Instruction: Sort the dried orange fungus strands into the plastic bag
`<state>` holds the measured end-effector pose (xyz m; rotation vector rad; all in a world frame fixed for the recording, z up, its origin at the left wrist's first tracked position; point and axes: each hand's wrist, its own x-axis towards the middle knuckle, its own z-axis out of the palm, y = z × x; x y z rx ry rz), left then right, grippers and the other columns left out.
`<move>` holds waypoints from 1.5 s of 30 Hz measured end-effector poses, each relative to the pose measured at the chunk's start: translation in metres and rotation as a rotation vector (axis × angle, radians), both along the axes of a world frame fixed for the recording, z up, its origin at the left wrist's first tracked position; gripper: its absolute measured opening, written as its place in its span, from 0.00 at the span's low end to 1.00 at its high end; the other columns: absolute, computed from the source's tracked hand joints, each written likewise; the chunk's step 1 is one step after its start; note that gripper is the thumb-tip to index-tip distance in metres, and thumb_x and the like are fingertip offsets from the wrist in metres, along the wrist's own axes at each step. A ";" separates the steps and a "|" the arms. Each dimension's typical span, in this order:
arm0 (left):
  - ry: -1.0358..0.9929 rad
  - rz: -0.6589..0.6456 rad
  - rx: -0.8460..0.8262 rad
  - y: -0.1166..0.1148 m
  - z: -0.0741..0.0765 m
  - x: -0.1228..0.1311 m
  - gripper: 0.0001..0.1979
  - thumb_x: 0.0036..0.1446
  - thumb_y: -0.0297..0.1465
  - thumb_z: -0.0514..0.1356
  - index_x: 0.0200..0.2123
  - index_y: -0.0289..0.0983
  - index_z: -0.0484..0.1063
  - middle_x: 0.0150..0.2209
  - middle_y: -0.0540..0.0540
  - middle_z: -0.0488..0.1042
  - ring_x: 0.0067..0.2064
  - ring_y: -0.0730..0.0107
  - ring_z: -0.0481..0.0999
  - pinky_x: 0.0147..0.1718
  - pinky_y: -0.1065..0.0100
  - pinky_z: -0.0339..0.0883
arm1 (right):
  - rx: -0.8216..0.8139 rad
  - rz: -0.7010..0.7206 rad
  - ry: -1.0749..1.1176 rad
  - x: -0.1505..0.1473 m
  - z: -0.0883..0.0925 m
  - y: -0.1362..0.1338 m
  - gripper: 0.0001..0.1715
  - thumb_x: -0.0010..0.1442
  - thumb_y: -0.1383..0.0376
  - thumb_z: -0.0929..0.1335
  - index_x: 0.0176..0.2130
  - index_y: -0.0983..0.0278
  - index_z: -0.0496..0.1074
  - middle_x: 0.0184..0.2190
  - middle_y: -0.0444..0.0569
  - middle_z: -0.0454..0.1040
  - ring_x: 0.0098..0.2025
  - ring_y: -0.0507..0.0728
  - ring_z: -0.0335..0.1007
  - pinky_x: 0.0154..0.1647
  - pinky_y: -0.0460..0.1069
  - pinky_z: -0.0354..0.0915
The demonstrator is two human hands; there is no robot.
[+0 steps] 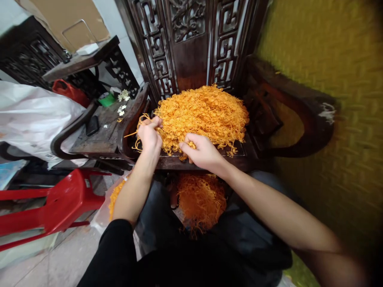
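1. Orange strands, knotted and curly, make up the heap (203, 113) on the seat of the dark wood chair (191, 59); it covers most of the seat, and some ends reach the front edge.
2. Left hand (150, 134): fingers curled closed, at the heap's left edge. I read it as gripping a few loose strands (130, 134), which poke out on its outer side; the exact pinch is hidden from me.
3. Right hand (203, 150): closed, thumb and fingers pinching a small tuft (192, 145) at the heap's front. I cannot tell from my view whether the tuft is free of the heap.
4. Lower pile (202, 199): redder strands, between the knees, below the seat.
5. Risk, my judgement: a hard pull could snap thin strands or tighten knots, since the heap looks densely tangled.
6. Risk: ends at the front edge could slide off and mix with the lower pile, if a sleeve of tangle were dragged forward.
7. Risk: strands on the left could snag on the chair's arm (143, 93), the left hand being so near it.
8. Nearby, left: side table (98, 143) with green roll (107, 99) and white bits (122, 110); red stool (67, 195) on the floor.
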<state>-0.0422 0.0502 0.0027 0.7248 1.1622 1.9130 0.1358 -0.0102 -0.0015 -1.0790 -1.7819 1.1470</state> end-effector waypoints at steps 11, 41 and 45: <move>-0.037 -0.365 -0.125 -0.029 0.004 0.009 0.16 0.45 0.32 0.77 0.38 0.37 0.80 0.43 0.47 0.82 0.46 0.69 0.80 0.42 0.69 0.67 | -0.309 -0.134 0.305 0.015 -0.012 0.023 0.21 0.56 0.57 0.77 0.47 0.61 0.75 0.24 0.44 0.75 0.20 0.53 0.69 0.16 0.46 0.54; -0.039 -0.536 -0.123 -0.021 0.004 -0.002 0.14 0.55 0.21 0.60 0.41 0.34 0.84 0.51 0.39 0.83 0.58 0.59 0.79 0.61 0.57 0.70 | -0.564 -0.081 0.479 0.021 -0.004 0.022 0.14 0.52 0.73 0.73 0.31 0.62 0.63 0.36 0.54 0.82 0.33 0.57 0.83 0.24 0.45 0.75; 0.043 -0.539 -0.082 -0.031 0.008 0.005 0.19 0.46 0.17 0.62 0.41 0.34 0.84 0.55 0.38 0.82 0.64 0.50 0.75 0.67 0.49 0.64 | -0.519 -0.152 0.619 0.036 0.005 0.025 0.13 0.50 0.74 0.72 0.33 0.62 0.66 0.26 0.46 0.78 0.26 0.54 0.78 0.26 0.48 0.77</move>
